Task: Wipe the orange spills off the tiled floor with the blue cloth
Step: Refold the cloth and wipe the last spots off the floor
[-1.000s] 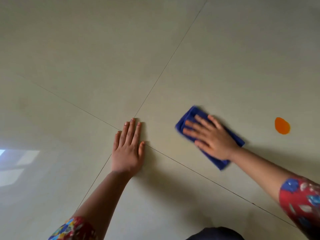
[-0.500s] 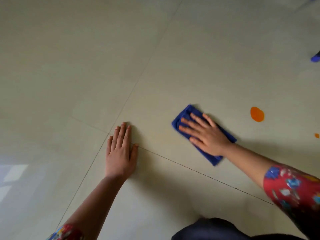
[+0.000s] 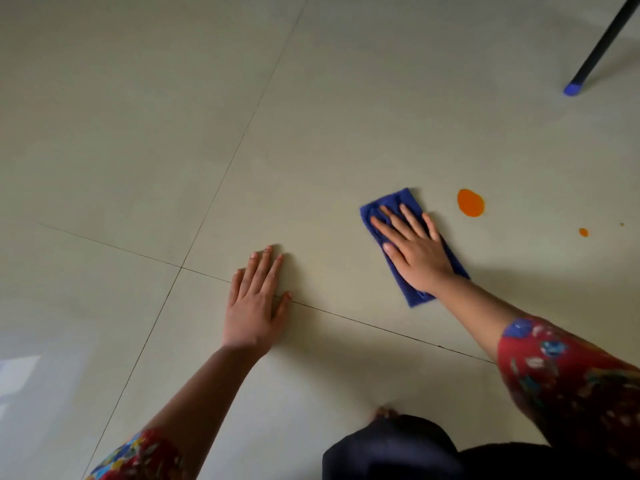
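Note:
A folded blue cloth [image 3: 394, 206] lies flat on the pale tiled floor [image 3: 173, 116]. My right hand [image 3: 414, 249] presses on it, palm down, fingers spread over most of the cloth. A round orange spill [image 3: 470, 202] sits just right of the cloth, apart from it by a small gap. A smaller orange drop [image 3: 583, 232] lies further right, with a tiny speck [image 3: 622, 224] beyond it. My left hand [image 3: 254, 299] rests flat on the floor over a grout line, fingers apart, holding nothing.
A dark furniture leg with a blue foot cap [image 3: 573, 88] stands at the far right. My dark-clothed knee [image 3: 398, 445] is at the bottom edge. Grout lines cross left of my left hand. A window reflection glares at the lower left.
My view has shifted right, bringing the small drop and furniture leg into sight. My right hand has turned the cloth and slid it closer to the large orange spill. My left hand stays planted.

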`<action>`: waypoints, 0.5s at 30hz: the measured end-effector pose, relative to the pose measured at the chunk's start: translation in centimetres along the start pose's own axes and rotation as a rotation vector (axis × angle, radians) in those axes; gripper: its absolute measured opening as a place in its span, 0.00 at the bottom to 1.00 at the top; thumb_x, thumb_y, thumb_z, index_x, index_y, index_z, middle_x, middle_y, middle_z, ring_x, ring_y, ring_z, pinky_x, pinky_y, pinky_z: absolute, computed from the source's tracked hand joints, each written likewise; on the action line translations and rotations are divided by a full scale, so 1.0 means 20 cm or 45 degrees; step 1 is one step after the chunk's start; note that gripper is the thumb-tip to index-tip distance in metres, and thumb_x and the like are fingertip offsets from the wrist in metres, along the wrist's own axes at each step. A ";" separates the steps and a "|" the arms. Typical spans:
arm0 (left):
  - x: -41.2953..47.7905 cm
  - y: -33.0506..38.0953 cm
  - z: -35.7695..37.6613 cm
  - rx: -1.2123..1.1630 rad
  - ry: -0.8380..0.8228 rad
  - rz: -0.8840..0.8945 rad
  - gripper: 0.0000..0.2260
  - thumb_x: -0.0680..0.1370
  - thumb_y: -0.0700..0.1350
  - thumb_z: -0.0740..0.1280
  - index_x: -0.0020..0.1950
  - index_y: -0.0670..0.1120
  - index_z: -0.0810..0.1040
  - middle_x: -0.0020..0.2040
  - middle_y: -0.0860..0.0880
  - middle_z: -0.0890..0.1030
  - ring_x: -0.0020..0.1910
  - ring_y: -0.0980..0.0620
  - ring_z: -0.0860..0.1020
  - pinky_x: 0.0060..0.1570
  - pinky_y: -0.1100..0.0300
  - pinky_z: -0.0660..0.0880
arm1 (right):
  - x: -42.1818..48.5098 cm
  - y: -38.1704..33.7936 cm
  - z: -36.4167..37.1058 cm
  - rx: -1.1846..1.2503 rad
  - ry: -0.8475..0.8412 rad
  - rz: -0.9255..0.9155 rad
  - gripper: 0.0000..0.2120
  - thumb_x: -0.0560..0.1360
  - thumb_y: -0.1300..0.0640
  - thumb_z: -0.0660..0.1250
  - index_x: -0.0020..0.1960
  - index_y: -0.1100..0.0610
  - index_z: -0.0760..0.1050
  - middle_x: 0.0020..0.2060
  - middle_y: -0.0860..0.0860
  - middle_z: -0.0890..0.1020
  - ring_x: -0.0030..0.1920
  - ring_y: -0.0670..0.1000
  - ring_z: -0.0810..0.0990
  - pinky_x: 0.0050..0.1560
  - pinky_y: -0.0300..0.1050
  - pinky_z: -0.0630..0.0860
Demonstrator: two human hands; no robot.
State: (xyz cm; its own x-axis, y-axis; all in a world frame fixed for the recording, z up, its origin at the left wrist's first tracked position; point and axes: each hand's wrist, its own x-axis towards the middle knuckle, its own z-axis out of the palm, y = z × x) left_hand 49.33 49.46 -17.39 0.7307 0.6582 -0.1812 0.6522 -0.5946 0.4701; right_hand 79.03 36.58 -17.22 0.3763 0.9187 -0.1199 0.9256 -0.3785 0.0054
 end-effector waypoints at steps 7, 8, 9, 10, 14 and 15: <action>0.02 0.13 -0.03 -0.157 0.060 -0.120 0.25 0.82 0.48 0.59 0.78 0.47 0.58 0.80 0.49 0.50 0.79 0.51 0.46 0.77 0.55 0.44 | -0.29 -0.41 0.05 0.211 -0.001 -0.328 0.28 0.80 0.44 0.54 0.79 0.43 0.51 0.79 0.44 0.55 0.79 0.52 0.52 0.76 0.58 0.49; 0.03 0.15 -0.03 -0.188 0.071 -0.124 0.24 0.81 0.47 0.60 0.77 0.46 0.61 0.80 0.48 0.53 0.79 0.49 0.48 0.77 0.54 0.47 | -0.37 -0.43 0.05 0.343 0.020 -0.315 0.29 0.79 0.45 0.57 0.79 0.44 0.53 0.78 0.43 0.55 0.79 0.50 0.53 0.76 0.56 0.49; 0.03 0.17 -0.03 -0.214 0.084 -0.118 0.22 0.81 0.46 0.60 0.75 0.45 0.65 0.79 0.47 0.56 0.79 0.48 0.51 0.76 0.53 0.49 | -0.44 -0.44 0.05 0.502 0.071 -0.206 0.29 0.78 0.46 0.61 0.77 0.46 0.58 0.77 0.43 0.59 0.78 0.49 0.56 0.76 0.54 0.52; 0.04 0.18 -0.03 -0.239 0.102 -0.112 0.21 0.81 0.45 0.61 0.73 0.44 0.68 0.78 0.46 0.59 0.78 0.46 0.54 0.76 0.52 0.52 | -0.49 -0.45 0.04 0.625 0.157 -0.059 0.27 0.76 0.47 0.65 0.73 0.48 0.65 0.74 0.44 0.65 0.74 0.49 0.63 0.74 0.51 0.59; -0.03 0.26 0.01 -0.301 0.146 -0.082 0.16 0.79 0.40 0.64 0.67 0.43 0.75 0.70 0.46 0.72 0.70 0.45 0.67 0.70 0.51 0.63 | -0.66 -0.49 0.03 0.522 0.338 0.210 0.10 0.68 0.50 0.71 0.49 0.51 0.80 0.47 0.47 0.79 0.47 0.51 0.77 0.48 0.44 0.73; -0.04 0.29 0.01 -0.321 0.154 -0.073 0.16 0.78 0.40 0.64 0.66 0.43 0.75 0.68 0.47 0.73 0.67 0.45 0.69 0.67 0.53 0.65 | -0.66 -0.49 0.02 0.505 0.348 0.182 0.06 0.69 0.53 0.71 0.46 0.51 0.80 0.44 0.47 0.79 0.44 0.51 0.77 0.44 0.43 0.72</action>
State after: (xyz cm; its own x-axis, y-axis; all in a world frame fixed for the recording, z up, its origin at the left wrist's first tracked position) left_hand 52.46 45.37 -14.73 0.6547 0.7469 -0.1166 0.6103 -0.4312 0.6646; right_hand 64.97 28.07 -16.10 0.5440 0.8305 0.1194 0.7975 -0.4676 -0.3813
